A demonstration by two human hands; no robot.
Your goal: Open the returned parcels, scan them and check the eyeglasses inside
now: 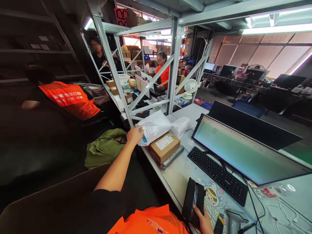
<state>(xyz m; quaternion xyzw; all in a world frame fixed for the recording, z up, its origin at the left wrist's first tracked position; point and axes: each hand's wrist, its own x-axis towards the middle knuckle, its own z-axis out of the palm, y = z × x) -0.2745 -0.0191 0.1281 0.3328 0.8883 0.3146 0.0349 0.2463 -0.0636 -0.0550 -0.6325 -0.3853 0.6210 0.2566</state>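
Observation:
My left hand is stretched out to the left edge of the desk and grips the corner of a white plastic mailer bag. The bag lies partly over a brown cardboard box with a white label. A second white bag lies just behind them. My right hand is low at the near edge of the desk, with its fingers closed round a black handheld device.
A black keyboard and a wide monitor stand on the grey desk. A barcode scanner lies at the near right. A green bag and a cardboard carton sit to the left. Several people in orange vests work nearby.

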